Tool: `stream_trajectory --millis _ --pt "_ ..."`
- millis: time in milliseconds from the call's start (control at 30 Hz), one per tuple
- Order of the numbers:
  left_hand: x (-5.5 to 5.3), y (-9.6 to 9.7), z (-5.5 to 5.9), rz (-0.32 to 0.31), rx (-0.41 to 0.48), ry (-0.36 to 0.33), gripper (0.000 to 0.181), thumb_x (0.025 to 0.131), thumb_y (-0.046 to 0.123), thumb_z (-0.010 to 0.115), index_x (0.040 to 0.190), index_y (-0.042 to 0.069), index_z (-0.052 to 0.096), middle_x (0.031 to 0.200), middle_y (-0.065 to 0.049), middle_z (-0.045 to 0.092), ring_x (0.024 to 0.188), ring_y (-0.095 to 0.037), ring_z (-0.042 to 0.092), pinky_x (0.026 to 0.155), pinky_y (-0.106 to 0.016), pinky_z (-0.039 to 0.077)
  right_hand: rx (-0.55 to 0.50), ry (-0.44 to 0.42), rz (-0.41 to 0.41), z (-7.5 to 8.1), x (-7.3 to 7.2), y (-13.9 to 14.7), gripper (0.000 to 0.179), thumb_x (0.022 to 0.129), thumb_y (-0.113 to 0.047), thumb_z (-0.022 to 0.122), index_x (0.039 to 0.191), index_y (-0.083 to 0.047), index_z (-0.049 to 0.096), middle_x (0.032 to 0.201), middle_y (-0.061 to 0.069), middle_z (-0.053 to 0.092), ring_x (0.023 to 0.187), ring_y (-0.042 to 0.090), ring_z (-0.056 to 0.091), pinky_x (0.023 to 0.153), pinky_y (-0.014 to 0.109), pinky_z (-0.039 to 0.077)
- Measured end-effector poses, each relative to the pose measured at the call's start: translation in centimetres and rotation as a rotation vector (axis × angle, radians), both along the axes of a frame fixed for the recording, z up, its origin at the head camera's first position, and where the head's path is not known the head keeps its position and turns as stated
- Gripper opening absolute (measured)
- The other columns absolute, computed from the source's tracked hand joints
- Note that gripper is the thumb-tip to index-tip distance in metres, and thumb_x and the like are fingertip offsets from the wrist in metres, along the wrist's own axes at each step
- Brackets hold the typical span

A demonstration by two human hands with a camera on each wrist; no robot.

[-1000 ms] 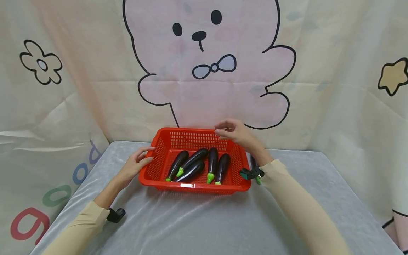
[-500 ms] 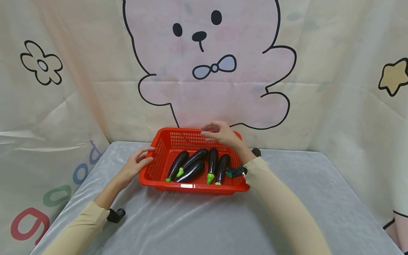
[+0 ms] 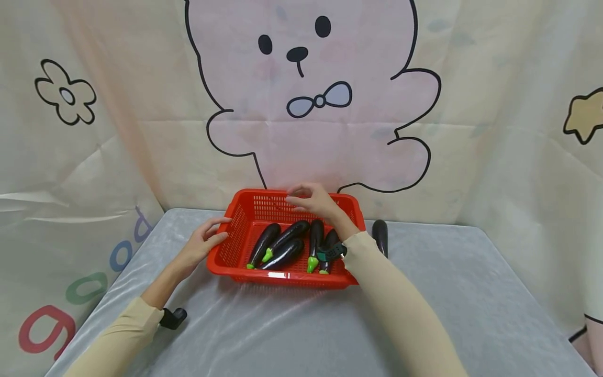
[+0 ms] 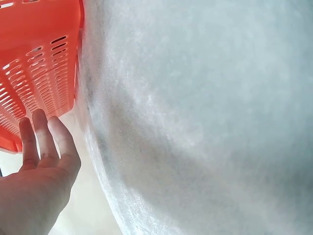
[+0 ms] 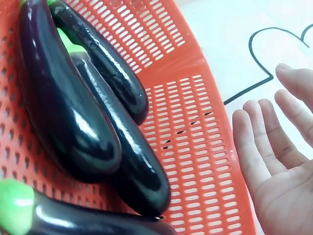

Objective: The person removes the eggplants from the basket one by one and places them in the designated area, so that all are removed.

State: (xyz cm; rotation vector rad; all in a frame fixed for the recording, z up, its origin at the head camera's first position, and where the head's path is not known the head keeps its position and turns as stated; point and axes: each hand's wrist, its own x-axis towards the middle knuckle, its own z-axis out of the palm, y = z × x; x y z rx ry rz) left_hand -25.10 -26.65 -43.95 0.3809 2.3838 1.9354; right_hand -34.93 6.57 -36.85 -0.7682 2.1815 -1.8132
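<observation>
Head: right hand [image 3: 314, 201] leftward, perhaps lower.

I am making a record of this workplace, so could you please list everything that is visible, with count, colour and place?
Basket: one, red, on the table
Eggplants: five, dark purple, in the basket
Loose eggplant: one, dark, right of the basket
Table: one, grey covering, under the basket
Curtain: count unclear, pale, around the table
Bear drawing: one, pink, back middle
Flower drawing: one, black outline, left
Star drawing: one, yellowish, right edge
Letters: four, red, green, blue, purple, lower left
Wrist devices: two, mostly black, one per wrist
Sleeves: two, beige, forearms
Left hand: one, bare, at the basket's left side
Right hand: one, bare, by its far side
</observation>
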Motion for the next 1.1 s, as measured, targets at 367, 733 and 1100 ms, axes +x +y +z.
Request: stream_trajectory --millis 367,733,1100 --pt "0.0 -0.2 0.0 0.008 -0.004 0.0 0.048 0.104 0.017 0.059 0.148 0.007 0.045 0.142 -0.03 0.047 0.115 -0.045 0.057 0.081 -0.039 0.058 0.045 -0.078 -0.066 -2.0 -0.5 -1.7 0.04 0.096 -0.013 0.073 0.128 0.007 0.061 0.122 0.017 0.063 0.111 0.034 0.062 0.093 0.044 0.053" --pt "-0.2 -0.1 0.0 0.001 -0.003 -0.006 0.048 0.104 0.018 0.06 0.148 0.007 0.045 0.138 -0.031 0.05 0.111 -0.043 0.059 0.081 -0.039 0.058 0.181 0.008 -0.079 -3.5 -0.8 -3.2 0.049 0.093 -0.024 0.077 0.13 0.002 0.062 0.125 0.014 0.065 0.114 0.028 0.058 0.097 0.044 0.05" --pt "-0.2 0.0 0.0 0.011 -0.015 -0.003 0.048 0.104 0.017 0.06 0.148 0.008 0.045 0.139 -0.03 0.05 0.113 -0.044 0.058 0.082 -0.039 0.058 0.265 0.03 -0.044 -4.1 -0.5 -4.6 0.057 0.09 -0.027 0.08 0.135 0.0 0.059 0.13 0.016 0.061 0.116 0.028 0.057 0.098 0.041 0.049"
